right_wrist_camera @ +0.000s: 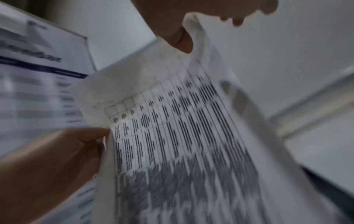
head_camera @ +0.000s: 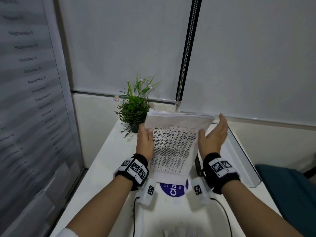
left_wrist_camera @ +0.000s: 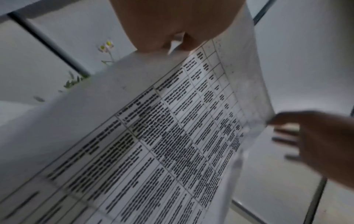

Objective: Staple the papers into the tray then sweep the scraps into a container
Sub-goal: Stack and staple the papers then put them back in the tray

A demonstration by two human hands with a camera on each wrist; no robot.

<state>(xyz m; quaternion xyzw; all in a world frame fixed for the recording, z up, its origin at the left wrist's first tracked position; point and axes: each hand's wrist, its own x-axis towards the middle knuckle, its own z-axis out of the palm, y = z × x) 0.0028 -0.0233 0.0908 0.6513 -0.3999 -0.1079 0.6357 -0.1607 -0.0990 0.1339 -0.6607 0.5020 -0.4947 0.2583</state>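
A stack of printed papers [head_camera: 172, 144] with a text table on its front stands nearly upright above the white table [head_camera: 109, 159], lower edge near the surface. My left hand [head_camera: 145, 135] grips the stack's left edge, thumb on the front. My right hand [head_camera: 213, 132] lies along the right edge with straight fingers, thumb touching the front sheet. The left wrist view shows the papers [left_wrist_camera: 172, 136] bowed, with right-hand fingers [left_wrist_camera: 287, 133] at their far edge. In the blurred right wrist view the papers [right_wrist_camera: 191, 136] fill the frame. A clear tray [head_camera: 239, 142] sits just right of the stack.
A potted green plant [head_camera: 135, 108] stands at the table's back, left of the papers. A round purple sticker [head_camera: 172, 189] lies under the stack. A small dark object [head_camera: 198, 165] lies by my right wrist. Calendar board [head_camera: 30, 100] at left, blue seat [head_camera: 287, 194] at right.
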